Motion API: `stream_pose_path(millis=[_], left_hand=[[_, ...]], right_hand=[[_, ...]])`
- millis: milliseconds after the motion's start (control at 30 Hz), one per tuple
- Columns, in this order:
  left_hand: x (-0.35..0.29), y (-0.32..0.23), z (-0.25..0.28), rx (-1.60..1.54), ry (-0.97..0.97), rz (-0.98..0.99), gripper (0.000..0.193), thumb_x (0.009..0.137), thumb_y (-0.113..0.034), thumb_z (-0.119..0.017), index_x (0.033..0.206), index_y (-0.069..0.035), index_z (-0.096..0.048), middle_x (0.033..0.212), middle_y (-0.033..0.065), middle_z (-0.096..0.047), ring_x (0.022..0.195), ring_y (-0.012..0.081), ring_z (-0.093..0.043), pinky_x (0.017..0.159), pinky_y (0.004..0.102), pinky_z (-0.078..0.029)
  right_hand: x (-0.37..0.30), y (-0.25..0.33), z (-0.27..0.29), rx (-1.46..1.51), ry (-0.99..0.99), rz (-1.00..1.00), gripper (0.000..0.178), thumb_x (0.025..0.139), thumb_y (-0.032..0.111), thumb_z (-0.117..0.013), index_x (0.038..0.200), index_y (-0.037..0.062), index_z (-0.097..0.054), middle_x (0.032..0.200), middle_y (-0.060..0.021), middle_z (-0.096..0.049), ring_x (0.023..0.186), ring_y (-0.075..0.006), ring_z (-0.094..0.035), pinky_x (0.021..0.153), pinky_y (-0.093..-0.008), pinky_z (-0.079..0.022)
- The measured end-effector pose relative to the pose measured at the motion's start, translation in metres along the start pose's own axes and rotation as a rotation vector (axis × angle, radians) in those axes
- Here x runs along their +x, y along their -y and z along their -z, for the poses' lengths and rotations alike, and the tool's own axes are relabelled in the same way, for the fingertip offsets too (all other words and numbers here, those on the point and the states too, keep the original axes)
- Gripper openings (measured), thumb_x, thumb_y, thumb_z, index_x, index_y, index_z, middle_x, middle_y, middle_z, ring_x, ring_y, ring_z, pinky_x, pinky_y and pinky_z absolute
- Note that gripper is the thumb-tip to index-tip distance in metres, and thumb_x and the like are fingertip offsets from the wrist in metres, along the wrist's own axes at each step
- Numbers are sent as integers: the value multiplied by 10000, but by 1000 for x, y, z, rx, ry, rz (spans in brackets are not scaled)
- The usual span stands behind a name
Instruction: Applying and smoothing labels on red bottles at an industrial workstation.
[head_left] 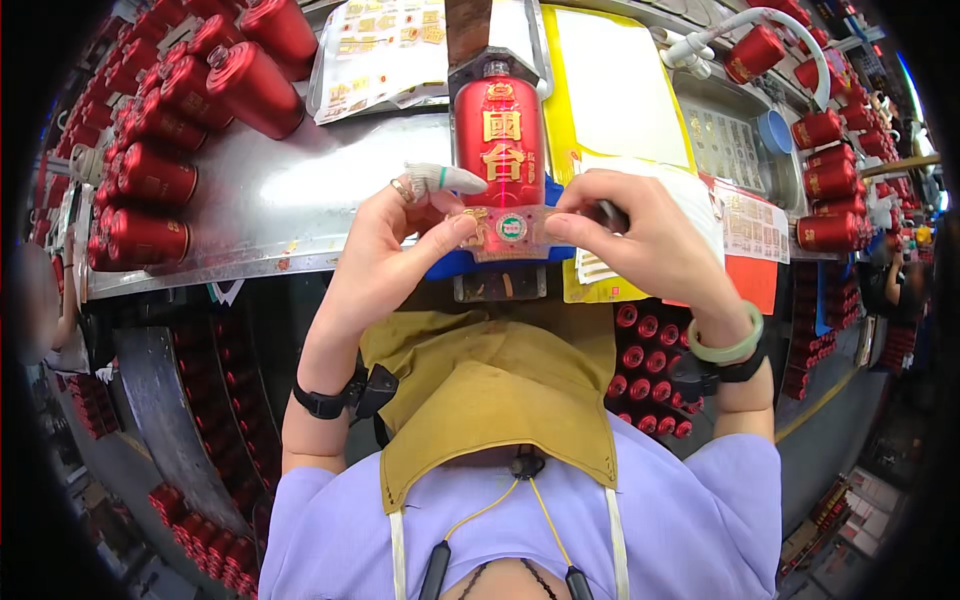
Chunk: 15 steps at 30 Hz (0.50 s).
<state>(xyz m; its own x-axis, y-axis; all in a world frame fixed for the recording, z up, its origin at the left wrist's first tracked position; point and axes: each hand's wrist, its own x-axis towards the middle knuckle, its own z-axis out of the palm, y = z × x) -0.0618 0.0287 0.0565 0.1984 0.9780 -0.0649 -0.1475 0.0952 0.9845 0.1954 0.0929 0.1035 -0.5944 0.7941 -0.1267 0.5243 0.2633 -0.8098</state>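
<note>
A red bottle (499, 125) with gold characters lies on its back in front of me, its neck pointing away, on a blue support (440, 266). Across its lower part stretches a clear decal strip (490, 240) with a round green-and-white emblem. My left hand (400, 235) pinches the strip's left end between thumb and fingers; a white finger cot covers one finger. At the strip's right end, my right hand (640, 228) pinches it and also keeps a dark, rounded object (610, 215) tucked in its fingers, its kind unclear. Whether the strip touches the bottle I cannot tell.
Many red bottles (255, 90) stand at the left of the metal table (270, 200). Decal sheets (380, 50) lie behind it. To the right are a yellow folder with white paper (620, 80), a metal basin (720, 130) and a curved white pipe (815, 60).
</note>
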Motion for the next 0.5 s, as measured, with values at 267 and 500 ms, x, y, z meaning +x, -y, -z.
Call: stream_pose_path(millis=[267,500], left_hand=[[10,34,6,16,-191,24,397,937,-60,-752,1298,-16,-593,899,-38,-562,835,31,-551,766,209,-472],[14,45,1,-113,-225,32,416,952,-75,-744,1314,-13,-549,937,15,-621,854,89,-600,787,252,-502]], right_hand=[[9,-30,-32,-37,-210,0,192,925,177,-754,935,-6,-696,788,-83,-621,680,-178,-524,706,-334,-450],[11,-38,-39,92,-206,-97,222,946,197,-738,931,-18,-688,748,-91,-620,662,-178,-530,691,-338,-470]])
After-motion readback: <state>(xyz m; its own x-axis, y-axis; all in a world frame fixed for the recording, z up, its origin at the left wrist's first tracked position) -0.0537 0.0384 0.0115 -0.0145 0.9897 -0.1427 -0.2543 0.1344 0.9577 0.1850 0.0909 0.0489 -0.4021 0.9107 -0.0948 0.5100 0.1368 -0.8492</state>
